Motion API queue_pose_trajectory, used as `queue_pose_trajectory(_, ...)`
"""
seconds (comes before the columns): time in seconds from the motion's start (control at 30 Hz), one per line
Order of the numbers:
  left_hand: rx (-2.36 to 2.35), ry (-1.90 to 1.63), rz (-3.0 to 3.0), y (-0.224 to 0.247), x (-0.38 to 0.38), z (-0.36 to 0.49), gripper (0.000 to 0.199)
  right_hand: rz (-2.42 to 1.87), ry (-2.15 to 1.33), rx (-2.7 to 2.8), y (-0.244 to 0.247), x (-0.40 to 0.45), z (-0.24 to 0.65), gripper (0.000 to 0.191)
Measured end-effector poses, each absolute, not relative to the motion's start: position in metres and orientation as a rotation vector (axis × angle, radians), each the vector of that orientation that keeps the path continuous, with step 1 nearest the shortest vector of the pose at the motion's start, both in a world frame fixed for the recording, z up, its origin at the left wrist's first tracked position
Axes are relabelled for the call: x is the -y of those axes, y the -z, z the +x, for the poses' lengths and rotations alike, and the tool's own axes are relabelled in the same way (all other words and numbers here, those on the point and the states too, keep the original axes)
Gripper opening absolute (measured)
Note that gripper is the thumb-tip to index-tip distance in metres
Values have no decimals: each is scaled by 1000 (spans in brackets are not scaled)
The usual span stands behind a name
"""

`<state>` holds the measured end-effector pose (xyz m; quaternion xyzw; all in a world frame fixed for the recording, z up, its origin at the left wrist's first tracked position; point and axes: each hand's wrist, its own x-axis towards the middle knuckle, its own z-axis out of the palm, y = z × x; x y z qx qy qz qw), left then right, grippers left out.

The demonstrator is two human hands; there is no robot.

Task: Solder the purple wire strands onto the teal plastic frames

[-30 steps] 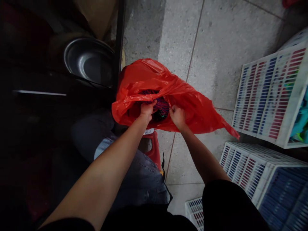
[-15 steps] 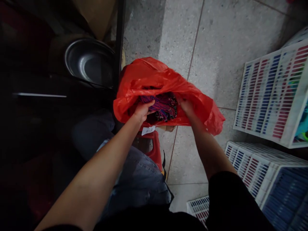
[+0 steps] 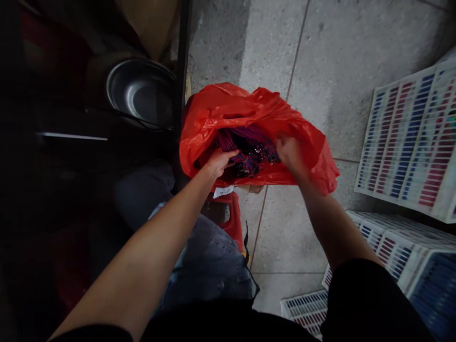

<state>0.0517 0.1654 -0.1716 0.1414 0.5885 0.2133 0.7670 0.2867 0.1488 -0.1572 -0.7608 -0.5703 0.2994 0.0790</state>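
A red plastic bag (image 3: 231,104) gapes in front of me, with bundles of thin purple, blue and red wires (image 3: 245,137) inside. Dark and shiny bits show at the wire ends. My left hand (image 3: 221,161) reaches in from the bag's near edge and grips one bundle, thumb on top and the other fingers mostly hidden beneath. At the right side of the opening is my right hand (image 3: 289,149), beside the wires and the bag's inner wall. Its fingers look curled but are smeared by motion. A white paper label (image 3: 223,191) with handwriting hangs at the bag's near edge.
Below the bag is a red plastic stool (image 3: 235,221), close to my knee. A metal basin (image 3: 142,92) stands at the left beyond a dark upright edge. White slatted crates (image 3: 402,142) line the right side of the tiled floor (image 3: 281,228).
My right hand has moved right, away from the wire ends. The bag's far rim has shifted and crumpled upward. My left hand keeps its hold, and the whole view has shifted slightly.
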Motion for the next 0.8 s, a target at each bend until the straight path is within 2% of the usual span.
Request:
queue_pose_trajectory(0.1,-1318,-479,227,173,-162,51,9,-2330,-944,1684,138,-166,307,37)
queue_pose_trajectory(0.2,-1330,-476,190,172,-159,50,8,-2282,-1149,1772,149,-162,295,31)
queue_pose_trajectory(0.33,-1320,-474,189,172,-157,47,6,-2335,-1191,1810,185,-136,253,60)
queue_pose_trajectory(0.43,-1329,-491,201,171,-158,46,2,-2424,-1060,1825,187,-123,237,67)
queue_pose_trajectory(0.6,-1377,-489,217,164,-162,50,3,-2489,-732,1821,134,-134,260,32)
queue_pose_trajectory(0.7,-1390,-481,245,159,-166,52,3,-2348,-866,1507,101,-156,277,17)
queue_pose_trajectory(0.8,-1409,-473,259,156,-167,53,4,-2200,-1036,1334,81,-175,278,17)
